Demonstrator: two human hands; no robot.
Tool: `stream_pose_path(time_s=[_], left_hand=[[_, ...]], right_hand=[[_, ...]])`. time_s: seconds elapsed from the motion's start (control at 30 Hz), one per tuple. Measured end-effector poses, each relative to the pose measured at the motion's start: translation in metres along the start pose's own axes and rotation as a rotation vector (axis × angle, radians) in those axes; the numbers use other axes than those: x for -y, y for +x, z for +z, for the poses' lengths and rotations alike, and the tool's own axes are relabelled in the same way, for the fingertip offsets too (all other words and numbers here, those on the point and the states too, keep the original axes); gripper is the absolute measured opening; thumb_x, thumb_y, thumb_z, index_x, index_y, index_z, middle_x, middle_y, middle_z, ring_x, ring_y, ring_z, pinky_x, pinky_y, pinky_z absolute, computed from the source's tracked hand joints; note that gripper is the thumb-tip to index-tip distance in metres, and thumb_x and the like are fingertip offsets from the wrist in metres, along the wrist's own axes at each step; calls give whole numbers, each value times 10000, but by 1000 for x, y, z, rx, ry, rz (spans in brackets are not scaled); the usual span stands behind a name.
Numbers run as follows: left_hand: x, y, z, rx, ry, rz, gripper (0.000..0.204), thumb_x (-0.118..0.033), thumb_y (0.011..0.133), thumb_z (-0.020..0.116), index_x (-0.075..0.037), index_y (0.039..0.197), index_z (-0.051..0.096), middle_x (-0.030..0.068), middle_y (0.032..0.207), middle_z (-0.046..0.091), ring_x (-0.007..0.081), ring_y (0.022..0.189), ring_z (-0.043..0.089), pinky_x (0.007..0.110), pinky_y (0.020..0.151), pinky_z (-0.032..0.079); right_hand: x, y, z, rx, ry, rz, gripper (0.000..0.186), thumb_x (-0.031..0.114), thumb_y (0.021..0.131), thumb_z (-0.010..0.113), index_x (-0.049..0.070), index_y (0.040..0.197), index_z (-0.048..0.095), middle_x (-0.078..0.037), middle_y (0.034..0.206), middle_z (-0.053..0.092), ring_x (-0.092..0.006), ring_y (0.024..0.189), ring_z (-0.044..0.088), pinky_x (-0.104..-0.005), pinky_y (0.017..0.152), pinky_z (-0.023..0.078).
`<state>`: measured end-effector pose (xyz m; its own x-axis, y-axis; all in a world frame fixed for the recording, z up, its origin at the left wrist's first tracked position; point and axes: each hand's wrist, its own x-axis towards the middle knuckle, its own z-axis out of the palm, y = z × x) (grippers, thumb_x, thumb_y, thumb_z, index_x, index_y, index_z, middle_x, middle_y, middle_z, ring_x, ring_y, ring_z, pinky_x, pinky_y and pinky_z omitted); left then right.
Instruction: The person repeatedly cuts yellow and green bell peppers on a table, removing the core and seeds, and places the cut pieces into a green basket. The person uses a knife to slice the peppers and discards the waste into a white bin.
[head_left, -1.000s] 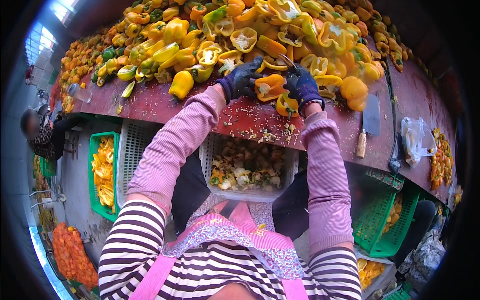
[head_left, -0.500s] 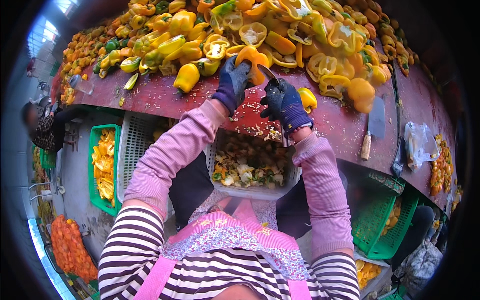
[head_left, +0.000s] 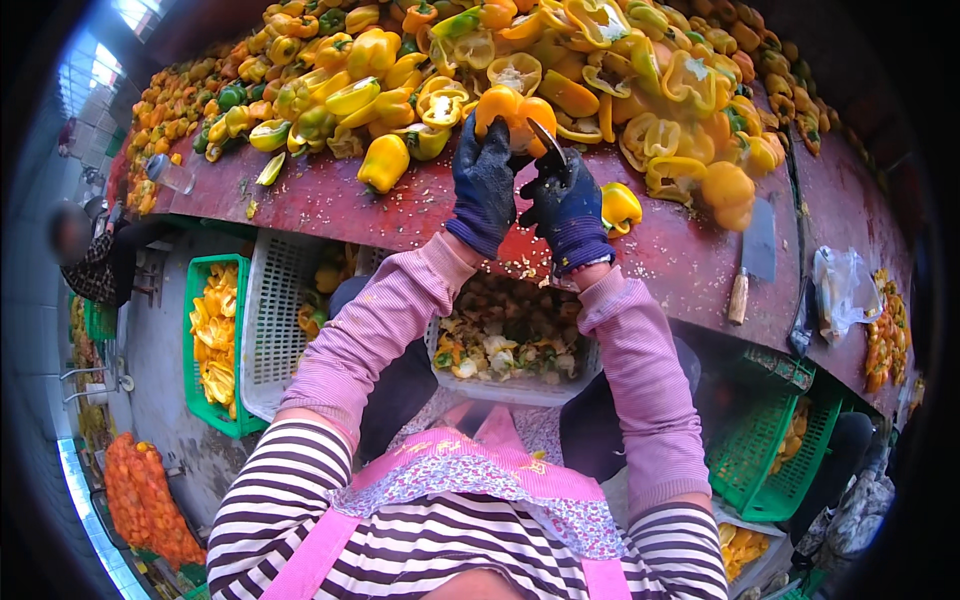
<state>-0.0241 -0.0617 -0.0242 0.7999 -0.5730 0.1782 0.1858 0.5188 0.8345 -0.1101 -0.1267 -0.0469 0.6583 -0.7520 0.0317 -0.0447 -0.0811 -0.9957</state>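
Observation:
In dark blue gloves, both my hands are raised over the near edge of the red table (head_left: 420,215). My left hand (head_left: 484,190) grips an orange bell pepper (head_left: 505,106) by its near side. My right hand (head_left: 565,208) is closed on a small knife, its handle hidden in the glove. The curved knife blade (head_left: 546,140) stands up against the pepper's right side. A yellow bell pepper (head_left: 621,208) lies just right of my right hand, and another yellow pepper (head_left: 384,164) lies left of my left hand.
A heap of whole and halved peppers (head_left: 570,95) covers the table's far side. A cleaver (head_left: 759,240) and a plastic bag (head_left: 846,290) lie at the right. Below the edge sits a bin of pepper cores (head_left: 500,350); green crates (head_left: 240,425) stand left. A person (head_left: 95,255) sits far left.
My left hand has turned more upright and shifted slightly right, under the pepper. The knife blade has come up against the pepper's right side. The view has shifted slightly.

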Motion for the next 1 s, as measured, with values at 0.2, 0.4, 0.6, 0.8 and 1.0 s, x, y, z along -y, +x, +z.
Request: stream_pose_path(time_s=[0.2,0.4,0.6,0.8,1.0], left_hand=[[2,5,-16,76,239,190,279,-149,1010,553,-25,1261,558,48,1155,607,127,991,607,285,833,549],[-32,11,-45,71,13,-405,466,-425,1021,470,-57,1299,533,138,1156,672,272,919,704,362,718,607],[-162,-1,-212,268,690,-350,546,-419,973,579,-35,1353,496,147,1219,658,250,987,697,371,776,582],[-99,-10,-78,566,1143,-456,731,-392,922,678,-32,1464,345,129,1099,655,140,748,613,279,657,546],[57,14,-7,434,140,-1041,520,-422,1003,523,-57,1370,474,116,1128,652,238,975,677,368,818,586]], right_hand=[[29,-15,3,446,107,424,213,182,973,488,7,1051,582,-137,714,678,-188,409,581,-292,363,428],[34,-28,1,752,-32,505,279,274,948,588,8,1006,651,-123,671,669,-167,442,577,-305,421,443],[9,-12,-62,598,-678,-231,267,210,850,656,57,1069,670,-178,927,708,-327,789,693,-408,720,549],[-6,22,-135,259,-958,57,525,384,782,765,103,1204,630,-209,1028,698,-336,899,699,-412,784,542],[-54,40,-91,289,-260,128,554,394,745,803,92,1179,638,-126,1066,686,-288,931,658,-361,811,524]])
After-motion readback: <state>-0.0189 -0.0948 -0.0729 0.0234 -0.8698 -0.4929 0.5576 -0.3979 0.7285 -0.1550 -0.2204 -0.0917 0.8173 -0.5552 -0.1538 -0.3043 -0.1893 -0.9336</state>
